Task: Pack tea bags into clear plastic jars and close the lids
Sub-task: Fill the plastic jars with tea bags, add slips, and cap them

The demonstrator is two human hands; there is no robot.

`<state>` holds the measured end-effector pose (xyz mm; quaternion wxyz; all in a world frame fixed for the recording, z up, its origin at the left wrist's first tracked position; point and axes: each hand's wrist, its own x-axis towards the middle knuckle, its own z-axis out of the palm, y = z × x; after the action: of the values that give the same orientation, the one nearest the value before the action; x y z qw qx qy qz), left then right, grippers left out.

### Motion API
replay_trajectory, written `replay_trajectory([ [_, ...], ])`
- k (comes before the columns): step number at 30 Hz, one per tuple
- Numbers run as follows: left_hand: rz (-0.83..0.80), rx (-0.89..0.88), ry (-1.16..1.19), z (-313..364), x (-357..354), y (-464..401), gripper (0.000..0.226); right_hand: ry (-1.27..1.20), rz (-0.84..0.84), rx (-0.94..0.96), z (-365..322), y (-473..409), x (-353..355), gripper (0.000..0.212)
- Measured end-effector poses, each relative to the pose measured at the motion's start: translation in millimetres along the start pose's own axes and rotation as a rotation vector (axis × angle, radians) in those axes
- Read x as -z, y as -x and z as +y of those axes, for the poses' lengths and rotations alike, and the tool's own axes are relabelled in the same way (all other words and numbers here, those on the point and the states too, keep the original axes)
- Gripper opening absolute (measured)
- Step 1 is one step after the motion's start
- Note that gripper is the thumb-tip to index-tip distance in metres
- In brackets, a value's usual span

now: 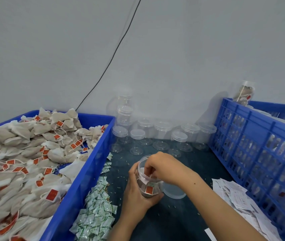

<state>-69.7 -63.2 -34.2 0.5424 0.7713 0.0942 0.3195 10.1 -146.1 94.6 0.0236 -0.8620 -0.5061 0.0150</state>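
Head view: left hand (pixel 136 193) gripping clear jar (pixel 147 180) (lid off); right hand (pixel 162 168) pinching paper at its mouth.

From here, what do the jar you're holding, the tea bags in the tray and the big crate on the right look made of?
Clear round jar: glossy transparent plastic, its contents show through. Beige tea bags: matte, soft fabric or filter paper by the look, crumpled, with strings and red tags, probably paper. Blue lattice crate: rigid moulded plastic, slightly shiny.
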Motion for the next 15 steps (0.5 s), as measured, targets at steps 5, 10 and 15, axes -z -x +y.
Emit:
replay_trajectory([
  [5, 0.001, -0.016, -0.022, 1.4, 0.2, 0.2, 0.105, -0.133, -0.088, 0.074, 7.8, 9.7, 8.4, 0.021],
  [10, 0.019, -0.032, -0.021, -0.3, 0.2, 0.2, 0.104, -0.661, 0.515, -0.050, 49.9, 29.2, -1.2, 0.021],
  [15, 0.020, -0.023, -0.025, -4.5, -0.9, -0.3, 0.107, -0.610, 0.293, -0.416, 86.7, 38.4, -65.4, 0.076],
])
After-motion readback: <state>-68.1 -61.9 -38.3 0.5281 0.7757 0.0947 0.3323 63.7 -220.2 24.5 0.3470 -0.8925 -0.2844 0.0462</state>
